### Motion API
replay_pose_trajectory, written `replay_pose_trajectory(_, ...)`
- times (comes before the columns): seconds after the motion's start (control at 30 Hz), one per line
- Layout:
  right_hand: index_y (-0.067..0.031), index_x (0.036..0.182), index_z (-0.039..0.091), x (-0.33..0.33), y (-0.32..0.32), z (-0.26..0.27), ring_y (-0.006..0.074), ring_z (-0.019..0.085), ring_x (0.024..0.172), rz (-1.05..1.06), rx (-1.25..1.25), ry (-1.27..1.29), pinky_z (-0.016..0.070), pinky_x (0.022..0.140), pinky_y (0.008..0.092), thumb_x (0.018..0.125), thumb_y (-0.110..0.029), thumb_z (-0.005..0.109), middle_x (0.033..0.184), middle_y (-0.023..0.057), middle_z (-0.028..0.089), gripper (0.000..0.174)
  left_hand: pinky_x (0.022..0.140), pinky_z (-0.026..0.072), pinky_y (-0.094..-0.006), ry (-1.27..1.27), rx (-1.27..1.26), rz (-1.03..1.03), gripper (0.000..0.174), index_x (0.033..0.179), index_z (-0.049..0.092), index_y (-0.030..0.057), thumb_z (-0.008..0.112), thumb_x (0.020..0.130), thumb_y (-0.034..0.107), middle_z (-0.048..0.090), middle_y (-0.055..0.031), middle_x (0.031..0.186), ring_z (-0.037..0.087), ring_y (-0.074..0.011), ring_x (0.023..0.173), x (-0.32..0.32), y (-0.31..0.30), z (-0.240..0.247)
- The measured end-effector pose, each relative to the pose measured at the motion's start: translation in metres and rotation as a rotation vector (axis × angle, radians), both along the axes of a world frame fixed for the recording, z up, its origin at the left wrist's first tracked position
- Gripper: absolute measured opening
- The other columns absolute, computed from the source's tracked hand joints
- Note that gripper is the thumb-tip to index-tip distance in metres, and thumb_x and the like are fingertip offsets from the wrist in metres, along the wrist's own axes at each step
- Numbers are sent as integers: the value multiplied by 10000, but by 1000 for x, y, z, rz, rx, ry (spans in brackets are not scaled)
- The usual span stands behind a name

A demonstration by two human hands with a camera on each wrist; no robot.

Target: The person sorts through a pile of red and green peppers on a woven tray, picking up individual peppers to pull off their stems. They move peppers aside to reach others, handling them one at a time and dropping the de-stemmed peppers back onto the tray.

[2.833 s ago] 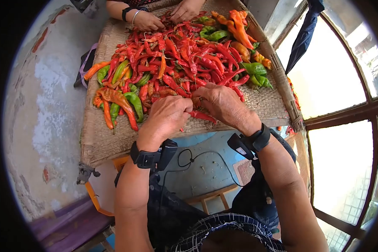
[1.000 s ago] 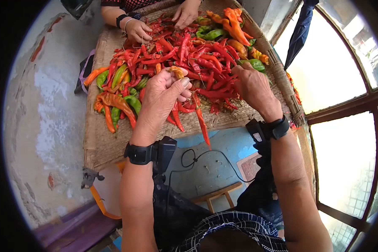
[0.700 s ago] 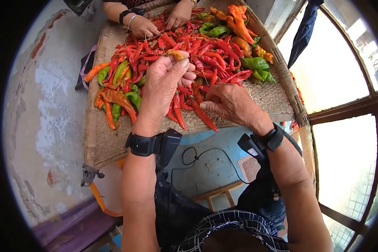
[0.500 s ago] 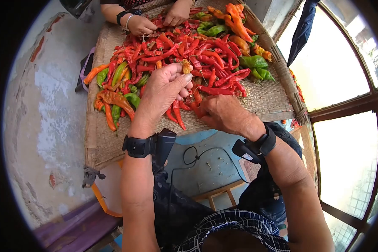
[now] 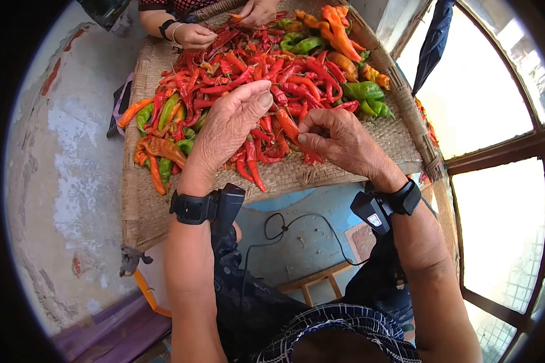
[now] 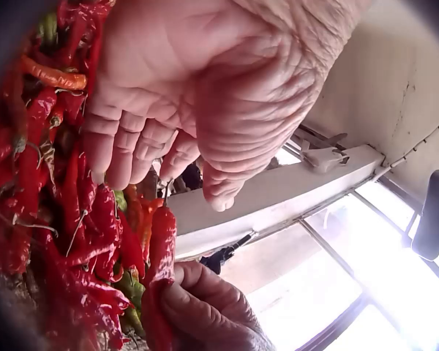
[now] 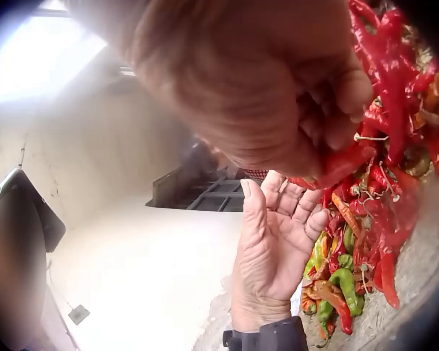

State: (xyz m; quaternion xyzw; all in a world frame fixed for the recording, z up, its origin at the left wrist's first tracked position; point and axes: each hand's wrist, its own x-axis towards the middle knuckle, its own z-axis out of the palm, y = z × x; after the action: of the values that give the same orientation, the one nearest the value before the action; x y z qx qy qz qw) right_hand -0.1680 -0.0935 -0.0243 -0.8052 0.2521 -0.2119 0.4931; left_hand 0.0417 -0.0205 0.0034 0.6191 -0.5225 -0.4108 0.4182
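Note:
My right hand [image 5: 345, 142] pinches a red chili pepper [image 5: 287, 125] near its lower end, over the front of the heap. The chili's stem end points toward my left hand [image 5: 227, 128]. In the left wrist view the chili [image 6: 161, 241] stands upright, its thin stem at the left fingertips. My left hand's palm [image 7: 282, 245] shows in the right wrist view, fingers extended and thumb apart, with nothing gripped. A large heap of red chilies [image 5: 248, 66] spreads over the woven tray [image 5: 157, 209] behind both hands.
Another person's hands [image 5: 194, 36] work at the tray's far edge. Orange and green peppers lie at left, with green peppers [image 5: 369, 94] and orange peppers [image 5: 339, 33] at right. A cable [image 5: 278, 236] hangs below. A wall stands left, a window [image 5: 496, 224] right.
The shrivelled yellow-brown pepper that my left hand pinched is no longer in it, and those fingers have straightened. My right hand has risen from the tray with a red chili.

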Motion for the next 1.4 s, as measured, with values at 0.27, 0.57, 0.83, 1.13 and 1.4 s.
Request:
replay_pose_trajectory(0.27,12,859,625,-2,-2,-6,136,606,606,-8,-56,-118,488,573,297,866,-107,651,647,69,620,122,621,473,-190,436,-21,94,233,1074,593,43,657,913,199,607,-5,872,585,-57,733,-40,12,-34)
replay_pose_trajectory(0.57,-18,872,584,5,3,-24,380,635,764,-113,-650,444,500,657,442,838,-240,666,819,144,639,239,935,463,-299,542,-410,674,491,1343,458,-19,641,923,159,601,-127,1167,582,-159,1082,6,-4,-16)
replay_pose_trajectory(0.83,-9,944,624,18,5,-27,311,682,766,-77,-792,635,547,648,421,778,-150,660,896,163,663,222,802,509,-285,-330,-162,97,270,1143,618,-19,605,905,107,668,-105,1050,639,-159,908,-31,20,-34)
replay_pose_trajectory(1.13,-57,996,637,10,9,-18,341,662,743,-74,-674,281,537,623,442,796,-131,651,841,142,635,213,770,484,-411,-702,-320,-44,148,945,655,-28,621,811,26,617,-175,896,603,-361,868,-41,15,-52)
replay_pose_trajectory(1.4,-3,1272,492,8,-55,-22,398,517,1064,-431,-779,160,485,851,462,810,-170,693,1102,218,553,530,580,418,-347,-396,-182,171,170,854,581,-40,607,894,123,539,-105,660,511,-206,578,-35,16,-31)
